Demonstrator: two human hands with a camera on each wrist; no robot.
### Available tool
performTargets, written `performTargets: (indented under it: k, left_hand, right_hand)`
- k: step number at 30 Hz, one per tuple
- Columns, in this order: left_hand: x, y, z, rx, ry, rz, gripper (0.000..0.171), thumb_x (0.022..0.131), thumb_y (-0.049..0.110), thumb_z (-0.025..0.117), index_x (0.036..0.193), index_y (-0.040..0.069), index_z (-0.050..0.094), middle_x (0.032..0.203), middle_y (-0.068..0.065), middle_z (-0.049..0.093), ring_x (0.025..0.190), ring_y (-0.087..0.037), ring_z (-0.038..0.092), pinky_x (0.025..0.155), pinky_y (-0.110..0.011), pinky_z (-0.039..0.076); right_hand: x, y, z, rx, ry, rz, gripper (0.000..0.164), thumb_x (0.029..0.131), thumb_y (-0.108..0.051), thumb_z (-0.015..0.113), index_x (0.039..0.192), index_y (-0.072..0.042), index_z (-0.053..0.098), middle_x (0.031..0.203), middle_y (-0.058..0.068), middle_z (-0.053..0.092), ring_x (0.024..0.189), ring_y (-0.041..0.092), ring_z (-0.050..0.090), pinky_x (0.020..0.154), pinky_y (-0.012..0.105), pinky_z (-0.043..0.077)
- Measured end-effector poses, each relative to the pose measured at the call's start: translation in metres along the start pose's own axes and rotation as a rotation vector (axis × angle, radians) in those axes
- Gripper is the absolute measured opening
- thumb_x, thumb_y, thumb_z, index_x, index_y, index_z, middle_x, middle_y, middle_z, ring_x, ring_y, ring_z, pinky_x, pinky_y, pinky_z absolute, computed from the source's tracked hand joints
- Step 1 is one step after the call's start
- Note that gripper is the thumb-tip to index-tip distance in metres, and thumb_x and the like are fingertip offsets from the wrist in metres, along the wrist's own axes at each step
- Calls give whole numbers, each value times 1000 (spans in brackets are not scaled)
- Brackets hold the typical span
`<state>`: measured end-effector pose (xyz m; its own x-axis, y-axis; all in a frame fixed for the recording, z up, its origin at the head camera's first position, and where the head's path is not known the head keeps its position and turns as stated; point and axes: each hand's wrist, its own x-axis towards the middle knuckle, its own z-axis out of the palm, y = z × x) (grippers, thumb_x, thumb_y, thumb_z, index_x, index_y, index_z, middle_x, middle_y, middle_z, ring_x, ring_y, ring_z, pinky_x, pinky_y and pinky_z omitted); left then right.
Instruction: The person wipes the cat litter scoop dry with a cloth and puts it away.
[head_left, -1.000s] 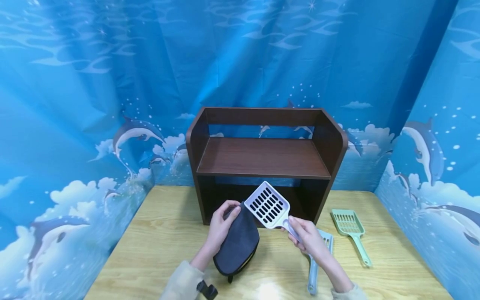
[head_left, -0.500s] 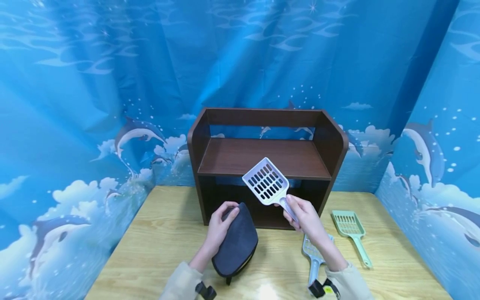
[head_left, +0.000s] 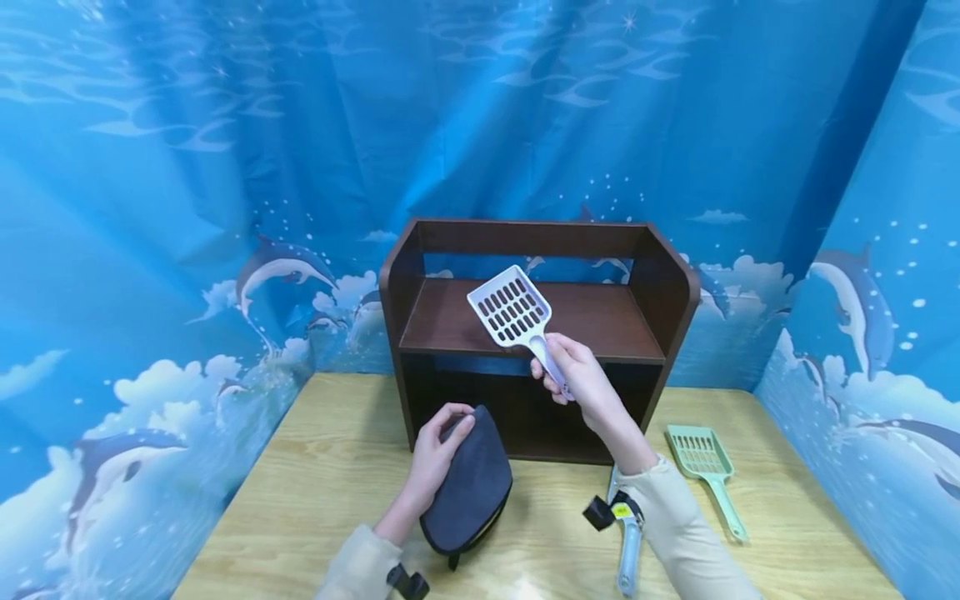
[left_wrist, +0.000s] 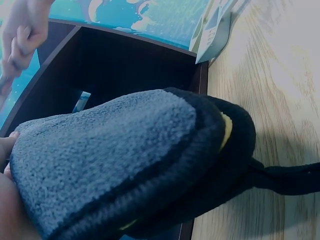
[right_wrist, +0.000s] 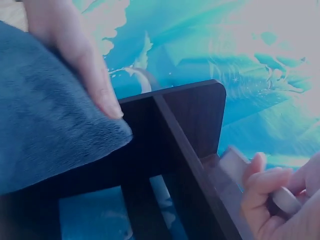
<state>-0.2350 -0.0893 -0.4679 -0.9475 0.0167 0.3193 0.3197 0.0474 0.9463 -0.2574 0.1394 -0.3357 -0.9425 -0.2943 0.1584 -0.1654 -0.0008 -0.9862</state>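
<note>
My left hand [head_left: 437, 454] pinches the top corner of a dark blue-grey fuzzy, pouch-like item [head_left: 468, 487]. In the left wrist view this item [left_wrist: 110, 145] has black edging, a bit of yellow at its seam and a black strap near the table. My right hand [head_left: 581, 379] grips the handle of a pale lilac litter scoop [head_left: 538, 347]. The scoop's slotted head points up and left, overlapping the upper shelf in the head view. In the right wrist view, the fingers of my right hand [right_wrist: 265, 200] curl round the handle.
A dark brown two-tier shelf [head_left: 450, 321] stands at the back of the wooden table [head_left: 300, 483]. A green litter scoop [head_left: 723, 504] lies to its right. Partly hidden under my right forearm lies a blue scoop [head_left: 630, 554]. Blue dolphin-print curtains [head_left: 225, 167] hang behind.
My right hand has lifted the lilac scoop up and away from the fuzzy item, to in front of the upper shelf. My left hand has stayed nearly in place.
</note>
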Motion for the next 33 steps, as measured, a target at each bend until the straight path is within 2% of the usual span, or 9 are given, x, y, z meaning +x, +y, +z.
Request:
performTargets:
  k: [3,7,12,15,18,22,28,33]
  left_hand:
    - [0,1,-2,5,3,1,19,100,21,66,111,7,70,105,-9,71,95,-13,64,87,-23,48]
    - [-1,2,-4,13,11,3,18,100,21,65,112,7,69,106,-10,71,95,-14,64,87,-23,48]
    - [-4,1,-8,13,21,1,18,100,19,65,111,7,70,107,-11,70,96,-15,64,87,-24,48]
    - [-4,-1,-10,27,24,-5,17,100,20,66,111,7,70,107,-9,70,97,-14,63,88,-23,48]
    - [-5,-1,-12,37,25,-11,16,100,21,66,111,10,70,106,-6,70,98,-14,63,89,-23,47]
    - [-6,-1,-13,33,22,-16,15,100,23,66,110,12,70,105,-3,70,97,-14,63,88,-23,47]
    - [-6,-3,-13,24,22,9,17,100,20,66,111,8,70,105,-7,70,95,-12,63,87,-22,47]
    - [-6,-2,-13,17,18,12,18,100,20,65,111,7,69,105,-9,70,96,-12,64,87,-22,47]
  right_hand:
    - [15,-6,4,5,-58,17,38,112,-19,30,135,9,43,86,5,62,56,9,50,49,19,44]
    - [34,-12,11,10,-112,30,42,112,-18,32,140,11,42,100,13,68,60,12,57,57,22,54]
    - [58,-20,23,37,-134,101,42,111,-19,37,144,7,44,124,26,64,69,16,66,70,29,60]
    - [72,-22,31,62,-131,148,43,110,-18,42,146,6,43,130,28,62,75,18,71,73,30,60]
    - [84,-23,38,56,-134,173,43,109,-16,46,145,8,44,128,28,63,76,17,73,70,26,59]
    - [95,-22,46,32,-134,205,41,108,-15,50,139,11,50,118,27,68,68,14,71,64,22,57]
    - [107,-21,57,-20,-125,241,39,106,-16,54,133,11,55,97,21,70,62,14,69,62,23,57]
    - [115,-19,62,-82,-121,250,39,106,-18,55,132,11,55,97,22,69,60,15,70,60,24,57]
